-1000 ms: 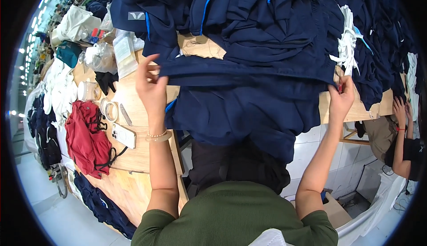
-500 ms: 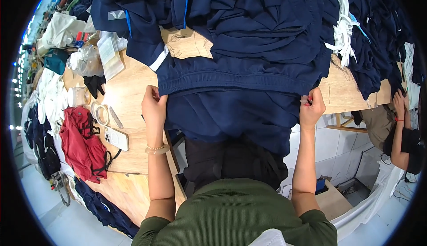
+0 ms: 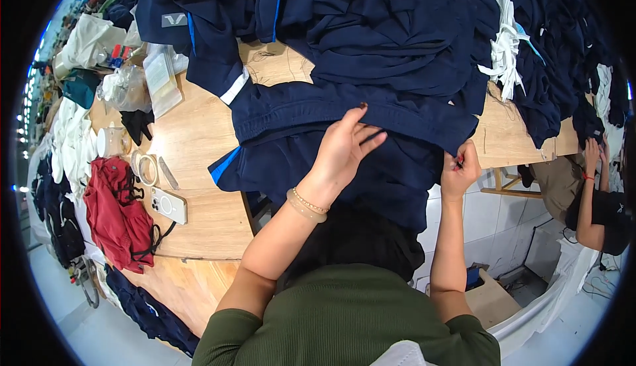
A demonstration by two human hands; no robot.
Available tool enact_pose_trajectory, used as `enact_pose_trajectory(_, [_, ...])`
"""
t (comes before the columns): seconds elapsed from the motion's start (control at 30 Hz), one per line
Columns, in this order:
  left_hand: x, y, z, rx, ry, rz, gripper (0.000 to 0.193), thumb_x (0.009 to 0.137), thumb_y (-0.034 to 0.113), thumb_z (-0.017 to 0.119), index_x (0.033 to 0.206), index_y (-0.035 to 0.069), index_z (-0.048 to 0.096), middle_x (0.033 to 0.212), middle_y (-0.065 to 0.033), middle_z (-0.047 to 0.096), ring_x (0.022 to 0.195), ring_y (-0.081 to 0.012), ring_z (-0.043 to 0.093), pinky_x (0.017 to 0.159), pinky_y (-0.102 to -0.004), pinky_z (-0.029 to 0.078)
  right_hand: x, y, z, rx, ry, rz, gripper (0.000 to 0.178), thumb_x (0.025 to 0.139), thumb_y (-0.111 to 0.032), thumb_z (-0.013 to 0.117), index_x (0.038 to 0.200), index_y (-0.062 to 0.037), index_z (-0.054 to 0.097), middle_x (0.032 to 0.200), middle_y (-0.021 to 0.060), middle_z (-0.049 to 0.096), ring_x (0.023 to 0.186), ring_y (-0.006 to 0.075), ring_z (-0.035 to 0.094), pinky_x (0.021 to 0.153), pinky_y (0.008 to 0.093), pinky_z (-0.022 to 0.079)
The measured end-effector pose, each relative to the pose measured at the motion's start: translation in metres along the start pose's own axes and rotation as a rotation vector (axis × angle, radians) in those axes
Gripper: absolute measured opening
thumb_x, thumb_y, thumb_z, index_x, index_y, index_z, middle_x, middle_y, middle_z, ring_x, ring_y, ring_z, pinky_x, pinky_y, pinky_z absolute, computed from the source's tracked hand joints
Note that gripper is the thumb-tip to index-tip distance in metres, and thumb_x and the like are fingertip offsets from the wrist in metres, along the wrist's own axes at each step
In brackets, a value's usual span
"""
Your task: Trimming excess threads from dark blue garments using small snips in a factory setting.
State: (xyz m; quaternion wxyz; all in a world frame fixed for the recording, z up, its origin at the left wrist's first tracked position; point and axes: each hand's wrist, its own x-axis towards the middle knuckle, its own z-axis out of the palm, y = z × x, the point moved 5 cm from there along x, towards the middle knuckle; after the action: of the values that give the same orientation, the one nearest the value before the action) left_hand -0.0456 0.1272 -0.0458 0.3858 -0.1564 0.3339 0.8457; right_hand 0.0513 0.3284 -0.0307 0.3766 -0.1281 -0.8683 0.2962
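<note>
A navy garment (image 3: pixel 298 109) with a gathered elastic waistband lies across the table edge in front of me and hangs down toward my lap. A blue strip shows at its left side. My left hand (image 3: pixel 344 147) is over the middle of the waistband, open, its fingers apart and nothing visible in them. At the waistband's right end, my right hand (image 3: pixel 462 172) is closed around a small dark-and-red thing (image 3: pixel 458 162), mostly hidden by the fingers. That hand is against the cloth edge; whether it also pinches the fabric is unclear.
More navy garments (image 3: pixel 391 41) are heaped beyond, with a bundle of white strips (image 3: pixel 505 48) at right. On the left lie a phone (image 3: pixel 169 205), tape rolls (image 3: pixel 147 169), a red cloth bag (image 3: pixel 118 213) and plastic bags (image 3: pixel 126 88). Another person's hands (image 3: pixel 593 154) work at far right.
My left hand has let go of the waistband's left end and swung right to its middle. The garment's left side has spread out, showing the blue strip. My right hand has stayed near the right end.
</note>
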Motion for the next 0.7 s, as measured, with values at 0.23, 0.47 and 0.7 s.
enact_pose_trajectory(0.23, [-0.012,0.018,0.021,-0.099,-0.076,0.123,0.020,0.093,0.022,0.053,0.094,0.005,0.063,0.098,-0.0048,0.067,0.093,-0.0137,0.060,0.086,-0.0301,0.043,-0.006,0.009,0.003,0.026,-0.027,0.030,0.027,0.057,0.010,0.058,0.067,-0.0023,0.036,0.063,0.0089,0.031,0.052,0.0224,0.034,0.049,0.0263,0.034])
enact_pose_trajectory(0.47, [-0.020,0.021,0.031,-0.134,-0.149,0.162,0.021,0.095,0.023,0.047,0.102,0.009,0.060,0.107,-0.0048,0.066,0.095,-0.0158,0.060,0.091,-0.0332,0.041,0.000,0.011,0.009,0.083,-0.159,0.138,0.028,0.060,0.008,0.060,0.069,-0.0031,0.037,0.063,0.0076,0.031,0.053,0.0195,0.035,0.050,0.0250,0.033])
enact_pose_trajectory(0.7, [-0.027,0.036,0.034,-0.085,-0.054,0.210,0.021,0.095,0.022,0.048,0.088,0.007,0.060,0.093,-0.0029,0.064,0.090,-0.0117,0.059,0.081,-0.0335,0.051,0.026,0.005,-0.017,0.836,-0.626,0.814,0.023,0.095,-0.032,0.050,0.096,-0.0086,0.045,0.078,-0.0031,0.042,0.064,0.0038,0.035,0.056,0.0170,0.028])
